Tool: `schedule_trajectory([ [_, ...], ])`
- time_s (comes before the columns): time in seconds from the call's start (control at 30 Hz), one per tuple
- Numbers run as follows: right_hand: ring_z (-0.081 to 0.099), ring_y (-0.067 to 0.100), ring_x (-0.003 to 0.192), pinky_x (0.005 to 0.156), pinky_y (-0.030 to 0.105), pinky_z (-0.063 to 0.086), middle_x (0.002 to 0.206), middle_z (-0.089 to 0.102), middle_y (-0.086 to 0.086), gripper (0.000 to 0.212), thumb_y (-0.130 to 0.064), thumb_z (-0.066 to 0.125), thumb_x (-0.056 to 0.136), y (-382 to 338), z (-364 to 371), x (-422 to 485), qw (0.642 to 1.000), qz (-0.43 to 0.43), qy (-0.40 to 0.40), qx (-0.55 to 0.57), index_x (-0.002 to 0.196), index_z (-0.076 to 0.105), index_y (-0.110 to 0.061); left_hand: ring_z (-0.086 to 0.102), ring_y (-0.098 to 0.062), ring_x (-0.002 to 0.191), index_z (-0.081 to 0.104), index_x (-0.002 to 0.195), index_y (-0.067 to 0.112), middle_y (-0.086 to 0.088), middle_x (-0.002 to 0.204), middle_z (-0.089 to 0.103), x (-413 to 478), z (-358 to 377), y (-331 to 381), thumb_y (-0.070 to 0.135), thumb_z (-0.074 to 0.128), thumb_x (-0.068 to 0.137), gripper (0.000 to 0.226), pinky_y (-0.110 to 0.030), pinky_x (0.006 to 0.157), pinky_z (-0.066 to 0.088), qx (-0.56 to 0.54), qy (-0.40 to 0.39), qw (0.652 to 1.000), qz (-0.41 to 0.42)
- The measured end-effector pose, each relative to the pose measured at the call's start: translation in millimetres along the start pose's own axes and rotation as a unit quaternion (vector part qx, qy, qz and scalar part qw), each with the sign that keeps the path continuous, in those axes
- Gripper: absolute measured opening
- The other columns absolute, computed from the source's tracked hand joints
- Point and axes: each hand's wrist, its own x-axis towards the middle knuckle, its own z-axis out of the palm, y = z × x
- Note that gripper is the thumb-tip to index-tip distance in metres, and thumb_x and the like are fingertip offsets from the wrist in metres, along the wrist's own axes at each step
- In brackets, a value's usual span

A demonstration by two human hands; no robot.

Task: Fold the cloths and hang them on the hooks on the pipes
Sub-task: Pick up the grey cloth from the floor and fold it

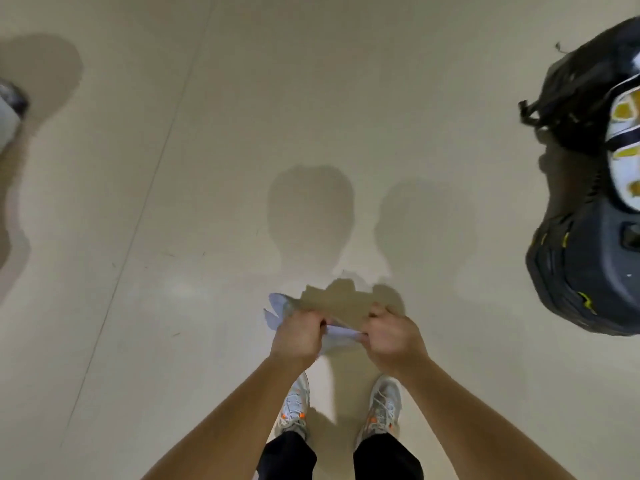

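Pale lilac fabric, a small thin cloth point(341, 331), is stretched and bunched between our two hands above the beige smooth floor point(207, 168), one end poking out past our left hand point(297, 336). That hand and our right hand point(393, 337) both curl tightly round it. Beneath are our grey, orange-trimmed trainers point(294, 405). A black bag with yellow trim point(581, 265) lies well off to the right, and a blurred grey object point(8, 112) sits at the left edge.
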Motion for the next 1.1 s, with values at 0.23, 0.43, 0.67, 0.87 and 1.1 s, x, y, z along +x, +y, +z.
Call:
schedule_trajectory([
  [0.23, 0.062, 0.024, 0.096, 0.071, 0.035, 0.051, 0.106, 0.067, -0.003, 0.041, -0.037, 0.033, 0.086, -7, -178, -157, 0.991, 0.015, 0.132, 0.012, 0.087, 0.069, -0.017, 0.06, -0.026, 0.092, 0.06, 0.107, 0.023, -0.002, 0.097, 0.069, -120, -126, 144, 0.027, 0.044, 0.098, 0.019, -0.033, 0.076, 0.042, 0.142, 0.07, 0.974, 0.163],
  [0.43, 0.061, 0.038, 0.079, 0.06, 0.036, 0.031, 0.083, 0.066, 0.01, 0.021, -0.035, 0.039, 0.1, -24, -267, -296, 0.958, 0.165, 0.213, 0.103, 0.087, 0.043, -0.018, 0.057, -0.024, 0.079, 0.053, 0.081, 0.023, 0.002, 0.085, 0.064, -201, -169, 221, 0.033, 0.046, 0.098, 0.02, -0.034, 0.064, 0.038, 0.132, 0.038, 0.954, 0.268],
  [0.67, 0.055, 0.027, 0.07, 0.052, 0.033, 0.035, 0.072, 0.058, -0.003, 0.028, -0.05, 0.038, 0.101, 17, -279, -448, 0.852, 0.355, 0.349, 0.16, 0.087, 0.047, -0.027, 0.057, -0.019, 0.08, 0.064, 0.088, 0.022, 0.005, 0.086, 0.062, -244, -163, 310, 0.03, 0.051, 0.098, 0.018, -0.033, 0.063, 0.039, 0.098, 0.017, 0.933, 0.346],
  [0.87, 0.059, 0.028, 0.084, 0.061, 0.036, 0.047, 0.08, 0.066, -0.003, 0.021, -0.046, 0.046, 0.098, 69, -243, -566, 0.752, 0.5, 0.387, 0.187, 0.087, 0.056, -0.031, 0.06, -0.006, 0.078, 0.067, 0.082, 0.032, 0.015, 0.08, 0.067, -279, -154, 424, 0.026, 0.065, 0.089, 0.009, -0.025, 0.063, 0.043, 0.018, 0.033, 0.911, 0.412],
  [1.1, 0.059, 0.027, 0.104, 0.081, 0.04, 0.051, 0.103, 0.059, 0.0, 0.009, -0.039, 0.057, 0.089, 86, -192, -663, 0.704, 0.556, 0.328, 0.296, 0.089, 0.062, -0.032, 0.064, 0.0, 0.086, 0.075, 0.083, 0.026, 0.016, 0.084, 0.072, -367, -73, 554, 0.021, 0.075, 0.083, 0.005, -0.021, 0.079, 0.05, -0.006, -0.097, 0.829, 0.55],
])
